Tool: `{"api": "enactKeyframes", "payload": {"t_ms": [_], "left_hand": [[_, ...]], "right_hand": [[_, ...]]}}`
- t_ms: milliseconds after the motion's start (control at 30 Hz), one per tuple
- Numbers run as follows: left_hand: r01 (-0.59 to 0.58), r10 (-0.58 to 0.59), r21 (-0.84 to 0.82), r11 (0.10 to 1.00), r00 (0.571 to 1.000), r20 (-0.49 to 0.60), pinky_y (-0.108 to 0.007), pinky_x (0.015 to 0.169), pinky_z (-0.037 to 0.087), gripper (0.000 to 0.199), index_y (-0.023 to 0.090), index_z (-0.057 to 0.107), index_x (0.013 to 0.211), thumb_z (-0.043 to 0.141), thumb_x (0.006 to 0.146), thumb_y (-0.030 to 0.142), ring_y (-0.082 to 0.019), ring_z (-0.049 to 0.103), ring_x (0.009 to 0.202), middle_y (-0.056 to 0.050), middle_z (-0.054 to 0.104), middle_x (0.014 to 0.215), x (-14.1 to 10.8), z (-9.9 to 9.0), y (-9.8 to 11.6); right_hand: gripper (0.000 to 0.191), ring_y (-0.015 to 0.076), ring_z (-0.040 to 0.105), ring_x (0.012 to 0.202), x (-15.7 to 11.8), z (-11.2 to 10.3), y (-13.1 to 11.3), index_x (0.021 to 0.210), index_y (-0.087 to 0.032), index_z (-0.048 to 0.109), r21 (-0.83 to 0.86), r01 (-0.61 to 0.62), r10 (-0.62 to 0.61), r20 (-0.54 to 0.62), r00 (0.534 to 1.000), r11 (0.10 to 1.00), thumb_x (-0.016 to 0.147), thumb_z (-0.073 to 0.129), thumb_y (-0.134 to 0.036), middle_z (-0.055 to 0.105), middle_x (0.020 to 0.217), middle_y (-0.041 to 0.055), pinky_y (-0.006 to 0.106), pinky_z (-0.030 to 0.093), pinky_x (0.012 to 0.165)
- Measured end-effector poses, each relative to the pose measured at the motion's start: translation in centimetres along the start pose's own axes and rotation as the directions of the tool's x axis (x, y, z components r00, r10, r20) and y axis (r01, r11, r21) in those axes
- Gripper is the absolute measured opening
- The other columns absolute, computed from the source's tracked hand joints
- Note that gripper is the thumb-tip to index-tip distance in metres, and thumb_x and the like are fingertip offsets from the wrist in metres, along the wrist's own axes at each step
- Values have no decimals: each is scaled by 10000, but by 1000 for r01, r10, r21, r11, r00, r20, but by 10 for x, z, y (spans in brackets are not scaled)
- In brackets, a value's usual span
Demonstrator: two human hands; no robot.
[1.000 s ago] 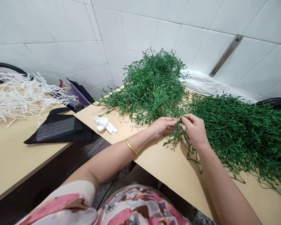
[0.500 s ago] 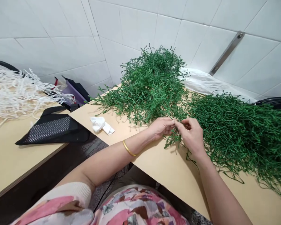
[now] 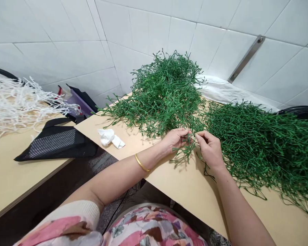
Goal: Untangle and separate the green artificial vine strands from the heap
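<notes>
My left hand (image 3: 176, 139) is closed on a small green plastic sprig (image 3: 185, 152), its branched tips hanging below the fingers over the board. Facing it, my right hand (image 3: 209, 147) pinches the thin stem end of the same sprig between thumb and forefinger. Dark green stems (image 3: 207, 171) dangle under the right palm. Just beyond my hands rises a tangled heap of green sprigs (image 3: 166, 92). To the right of my right hand lies a second, denser pile of green stems (image 3: 267, 147).
A crumpled white tissue (image 3: 110, 138) lies on the tan tabletop (image 3: 174, 184) at left. On another table sit white stems (image 3: 23, 102) and a black mesh bag (image 3: 56, 141). White plastic sheeting (image 3: 220, 89) lies by the tiled wall, which carries a metal bracket (image 3: 246, 59).
My hands have drawn slightly apart at the fingertips. The sprig's branched tips have shifted left, under my left hand. The piles look unchanged.
</notes>
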State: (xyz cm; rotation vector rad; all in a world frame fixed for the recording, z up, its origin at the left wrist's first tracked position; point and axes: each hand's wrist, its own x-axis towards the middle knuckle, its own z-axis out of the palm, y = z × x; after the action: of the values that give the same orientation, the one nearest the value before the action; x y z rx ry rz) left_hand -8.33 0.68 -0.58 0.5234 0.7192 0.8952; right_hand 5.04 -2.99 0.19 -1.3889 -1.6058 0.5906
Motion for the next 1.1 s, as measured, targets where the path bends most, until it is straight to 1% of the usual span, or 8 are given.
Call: {"api": "enactKeyframes", "payload": {"t_ms": [233, 367, 467, 567, 733, 833, 933, 1100], "left_hand": [[15, 5, -72, 997, 961, 277, -138, 393, 284, 124, 134, 494, 678, 511, 798, 158, -26, 312, 357, 76, 320, 449, 0, -3, 0], [50, -48, 2, 999, 947, 318, -171, 439, 367, 109, 127, 529, 725, 533, 785, 218, -52, 411, 411, 41, 407, 496, -3, -5, 2], [25, -34, 37, 999, 956, 292, -195, 486, 421, 88, 103, 552, 712, 520, 770, 161, -74, 486, 468, 2, 478, 545, -5, -7, 4], [48, -48, 7, 999, 955, 294, -206, 488, 439, 89, 104, 553, 706, 509, 771, 147, -83, 498, 466, 7, 469, 527, -6, -7, 5], [113, -113, 18, 993, 955, 275, -226, 504, 464, 121, 111, 571, 775, 476, 809, 178, -92, 522, 460, -4, 519, 546, -5, -7, 7], [97, -108, 62, 993, 968, 225, -238, 533, 479, 178, 104, 598, 834, 443, 832, 192, -120, 583, 521, -40, 579, 589, -2, -9, 5], [92, -115, 130, 987, 976, 187, -265, 552, 494, 207, 119, 615, 918, 457, 833, 221, -160, 631, 603, -69, 628, 649, 1, -9, 3], [88, -116, 199, 976, 984, 135, -260, 531, 493, 187, 125, 634, 932, 536, 796, 208, -149, 628, 596, -75, 650, 711, -1, -3, 1]], "right_hand": [[207, 86, 379, 557, 1, -8, -3, 654, -166, 558, 51, 42, -47, 101, 994, 998, 789, 519, -317, 441, 577, -42, 225, 306, 546], [215, 98, 435, 581, 5, -17, 7, 664, -177, 568, 157, 6, -23, 106, 994, 988, 787, 530, -349, 489, 599, -26, 233, 367, 577], [231, 134, 538, 769, 8, -19, 15, 970, -218, 597, 231, -11, 17, -26, 1000, 973, 770, 540, -317, 606, 941, 29, 281, 436, 734], [472, 171, 536, 991, 9, -14, 18, 1197, -266, 488, 261, -15, -2, 63, 998, 965, 730, 560, -258, 528, 1221, 54, 324, 426, 861], [228, 166, 589, 843, 7, -10, 16, 930, -209, 637, 276, -61, -10, 249, 968, 959, 739, 559, -306, 649, 901, 34, 311, 459, 779], [173, 121, 562, 628, 9, -17, 17, 780, -181, 641, 301, -152, 138, 67, 988, 941, 707, 592, -330, 613, 693, 3, 265, 454, 626], [174, 93, 503, 524, 14, -26, 22, 772, -157, 628, 379, -153, 248, -214, 945, 913, 676, 605, -301, 543, 575, -24, 252, 432, 575], [183, 107, 506, 531, 18, -30, 26, 803, -148, 603, 296, -56, 191, -451, 872, 954, 716, 540, -296, 542, 622, -4, 285, 442, 595]]}}
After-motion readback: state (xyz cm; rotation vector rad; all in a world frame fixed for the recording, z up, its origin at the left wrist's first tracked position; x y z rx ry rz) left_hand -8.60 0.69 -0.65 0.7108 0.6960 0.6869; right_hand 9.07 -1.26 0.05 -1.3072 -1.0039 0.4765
